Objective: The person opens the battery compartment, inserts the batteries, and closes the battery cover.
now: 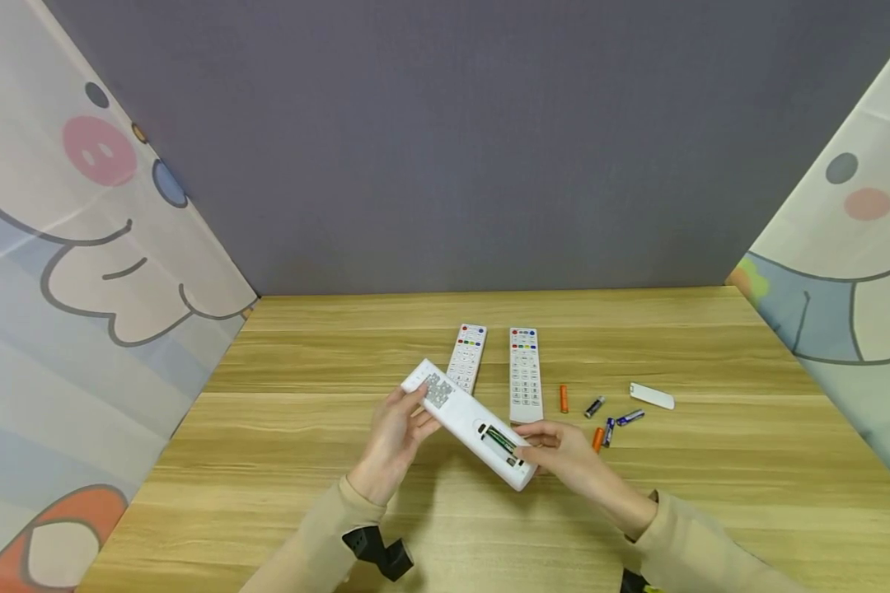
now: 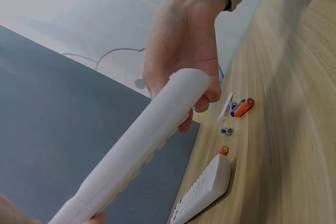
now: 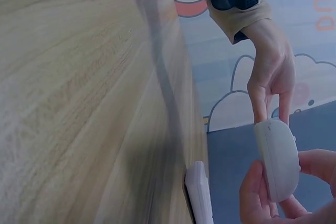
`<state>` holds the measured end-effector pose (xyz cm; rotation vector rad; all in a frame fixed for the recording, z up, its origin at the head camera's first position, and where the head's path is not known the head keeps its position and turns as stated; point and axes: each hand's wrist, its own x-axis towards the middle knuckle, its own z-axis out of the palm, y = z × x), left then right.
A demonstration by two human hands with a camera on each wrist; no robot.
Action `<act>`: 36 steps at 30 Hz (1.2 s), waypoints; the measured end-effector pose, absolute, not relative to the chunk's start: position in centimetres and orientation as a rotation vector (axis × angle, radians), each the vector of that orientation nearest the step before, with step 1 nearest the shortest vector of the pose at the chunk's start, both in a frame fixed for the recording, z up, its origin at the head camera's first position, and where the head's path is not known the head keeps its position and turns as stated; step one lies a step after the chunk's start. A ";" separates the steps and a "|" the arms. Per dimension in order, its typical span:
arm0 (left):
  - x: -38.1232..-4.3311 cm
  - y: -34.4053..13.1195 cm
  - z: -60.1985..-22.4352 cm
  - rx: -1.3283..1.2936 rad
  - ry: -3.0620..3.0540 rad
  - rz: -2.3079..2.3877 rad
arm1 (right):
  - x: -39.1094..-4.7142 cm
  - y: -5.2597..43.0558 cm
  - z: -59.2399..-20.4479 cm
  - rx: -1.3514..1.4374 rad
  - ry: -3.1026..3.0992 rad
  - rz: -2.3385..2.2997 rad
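Observation:
A white remote control (image 1: 463, 420) is held above the table, back side up and slanting down to the right. Its battery compartment (image 1: 501, 442) lies uncovered, with something dark green showing inside. My left hand (image 1: 396, 441) grips the upper left end between thumb and fingers. At the lower right end is my right hand (image 1: 564, 455), its thumb on the compartment's edge and its fingers round the far side. Seen from the right wrist, the remote's rounded end (image 3: 279, 158) sits between the right thumb and fingers.
Two white remotes, one at the left (image 1: 469, 350) and one at the right (image 1: 525, 375), lie button side up behind the hands. Loose batteries, including an orange one (image 1: 564, 399) and a blue one (image 1: 630, 417), lie to the right near a white battery cover (image 1: 652, 396). A grey panel (image 1: 489, 148) stands behind.

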<state>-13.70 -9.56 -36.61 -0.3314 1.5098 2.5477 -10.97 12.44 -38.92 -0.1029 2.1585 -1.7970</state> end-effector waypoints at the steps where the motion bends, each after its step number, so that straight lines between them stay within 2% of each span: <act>1: -13.7 -9.6 -36.6 -0.337 1.509 2.545 | -10.9 12.4 -38.9 -0.098 2.162 -1.793; 9: -13.8 -9.8 -37.0 -0.334 1.500 2.532 | -10.8 12.3 -39.2 -0.100 2.153 -1.753; 27: -13.8 -10.2 -37.4 -0.332 1.516 2.485 | -11.1 14.1 -39.4 -0.467 2.151 -1.635; 36: -13.9 -10.3 -37.4 -0.330 1.504 2.491 | -11.4 15.8 -39.7 -0.532 2.246 -1.559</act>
